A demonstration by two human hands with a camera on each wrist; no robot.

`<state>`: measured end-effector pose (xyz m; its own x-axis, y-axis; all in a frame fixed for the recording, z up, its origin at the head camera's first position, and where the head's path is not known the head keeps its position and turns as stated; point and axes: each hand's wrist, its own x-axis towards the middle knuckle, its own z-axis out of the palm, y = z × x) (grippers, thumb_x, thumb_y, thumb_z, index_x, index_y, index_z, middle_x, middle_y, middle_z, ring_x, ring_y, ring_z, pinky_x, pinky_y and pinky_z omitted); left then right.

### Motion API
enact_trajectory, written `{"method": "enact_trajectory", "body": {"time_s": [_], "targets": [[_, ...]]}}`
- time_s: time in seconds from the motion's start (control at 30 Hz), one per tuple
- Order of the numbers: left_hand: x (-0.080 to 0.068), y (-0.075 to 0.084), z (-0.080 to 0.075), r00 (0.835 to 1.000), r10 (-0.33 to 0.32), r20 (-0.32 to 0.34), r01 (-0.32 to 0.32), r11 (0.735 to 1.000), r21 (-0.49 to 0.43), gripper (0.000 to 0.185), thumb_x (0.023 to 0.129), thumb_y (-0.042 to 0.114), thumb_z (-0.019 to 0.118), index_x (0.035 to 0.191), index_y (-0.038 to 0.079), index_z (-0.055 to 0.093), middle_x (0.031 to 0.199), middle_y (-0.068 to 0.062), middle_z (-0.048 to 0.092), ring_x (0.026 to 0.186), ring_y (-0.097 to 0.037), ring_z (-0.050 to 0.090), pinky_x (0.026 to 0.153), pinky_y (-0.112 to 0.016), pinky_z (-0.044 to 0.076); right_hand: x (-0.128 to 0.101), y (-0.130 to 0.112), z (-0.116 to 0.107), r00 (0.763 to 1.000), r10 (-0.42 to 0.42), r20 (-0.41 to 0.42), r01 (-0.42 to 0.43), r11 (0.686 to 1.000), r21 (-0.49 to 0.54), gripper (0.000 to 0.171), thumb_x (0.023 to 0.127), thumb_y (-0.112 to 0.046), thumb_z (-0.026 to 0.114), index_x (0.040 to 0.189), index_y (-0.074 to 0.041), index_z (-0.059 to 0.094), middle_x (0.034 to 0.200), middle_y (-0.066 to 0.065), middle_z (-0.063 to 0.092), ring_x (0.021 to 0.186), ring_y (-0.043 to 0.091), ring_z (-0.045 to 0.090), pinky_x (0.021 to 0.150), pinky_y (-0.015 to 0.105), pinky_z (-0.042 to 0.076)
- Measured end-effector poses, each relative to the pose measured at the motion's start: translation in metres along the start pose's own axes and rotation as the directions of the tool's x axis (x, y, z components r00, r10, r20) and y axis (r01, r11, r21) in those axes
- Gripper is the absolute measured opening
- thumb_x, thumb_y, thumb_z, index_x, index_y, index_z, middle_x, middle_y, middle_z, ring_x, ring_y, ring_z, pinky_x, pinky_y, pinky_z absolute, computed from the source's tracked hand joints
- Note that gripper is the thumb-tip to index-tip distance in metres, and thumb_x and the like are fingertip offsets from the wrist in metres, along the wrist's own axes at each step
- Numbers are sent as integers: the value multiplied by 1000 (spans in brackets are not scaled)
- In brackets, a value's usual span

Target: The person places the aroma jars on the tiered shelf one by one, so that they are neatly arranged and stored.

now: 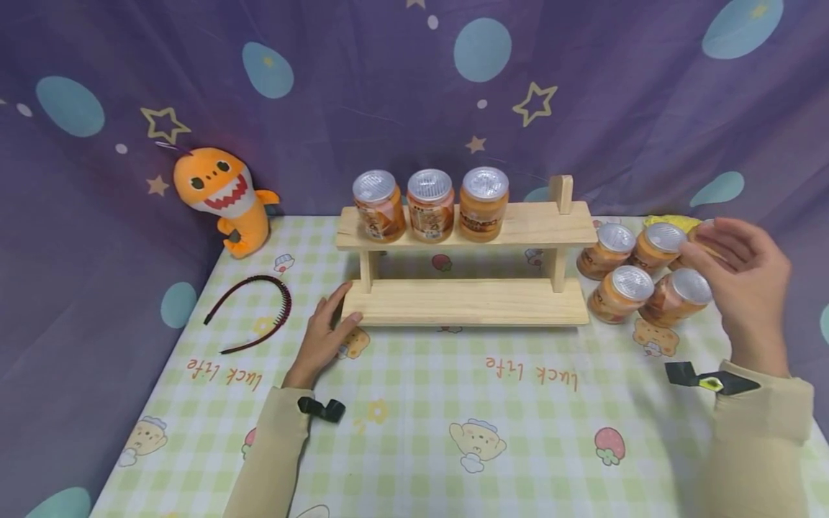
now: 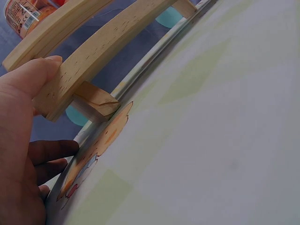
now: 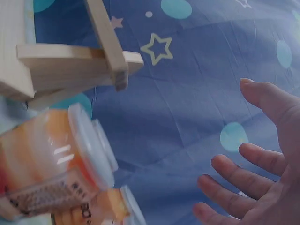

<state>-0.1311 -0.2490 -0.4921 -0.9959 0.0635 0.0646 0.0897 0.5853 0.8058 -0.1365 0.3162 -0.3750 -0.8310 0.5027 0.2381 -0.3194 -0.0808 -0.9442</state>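
A two-tier wooden shelf (image 1: 463, 301) stands at the table's back middle. Three jars of orange fruit with silver lids, one of them a jar (image 1: 484, 208) nearest the shelf's centre, stand in a row on its top board. My left hand (image 1: 322, 334) holds the left end of the lower board; in the left wrist view its thumb (image 2: 40, 72) lies against the wood. To the right of the shelf, several more jars (image 1: 619, 293) are grouped on the table. Over the rear of this group is my right hand (image 1: 751, 280), its fingers spread and holding nothing in the right wrist view.
An orange shark plush (image 1: 242, 223) leans at the back left corner. In front of it lies a dark toothed headband (image 1: 285, 306). Something yellow (image 1: 670, 221) shows behind the jars. A purple curtain (image 1: 388, 86) hangs behind the checked tablecloth (image 1: 414, 446).
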Motion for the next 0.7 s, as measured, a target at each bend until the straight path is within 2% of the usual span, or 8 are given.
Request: {"method": "enact_trajectory", "body": {"time_s": [0.23, 0.43, 0.7], "targets": [[1, 0, 1, 1000, 7, -2, -7, 1000, 2, 62, 99, 34, 62, 155, 31, 37, 161, -8, 40, 153, -39, 27, 130, -55, 5, 0, 7, -14, 1000, 20, -23, -20, 999, -26, 43, 74, 16, 77, 113, -2, 70, 94, -2, 77, 88, 8, 72, 76, 9, 55], [0, -1, 0, 1000, 19, -5, -19, 1000, -6, 62, 99, 32, 63, 155, 32, 37, 161, -9, 40, 153, -38, 29, 130, -54, 5, 2, 12, -27, 998, 26, -55, -31, 996, -89, 44, 74, 14, 79, 114, -3, 69, 94, -6, 76, 88, 5, 71, 79, 9, 51], [-1, -1, 0, 1000, -3, -2, 3, 1000, -7, 62, 99, 34, 62, 156, 31, 37, 161, -7, 39, 154, -40, 24, 130, -55, 4, 1, 19, -38, 992, 66, -105, -80, 988, -134, 41, 75, 13, 77, 109, -7, 70, 88, -11, 76, 85, 2, 70, 77, 6, 50]]}}
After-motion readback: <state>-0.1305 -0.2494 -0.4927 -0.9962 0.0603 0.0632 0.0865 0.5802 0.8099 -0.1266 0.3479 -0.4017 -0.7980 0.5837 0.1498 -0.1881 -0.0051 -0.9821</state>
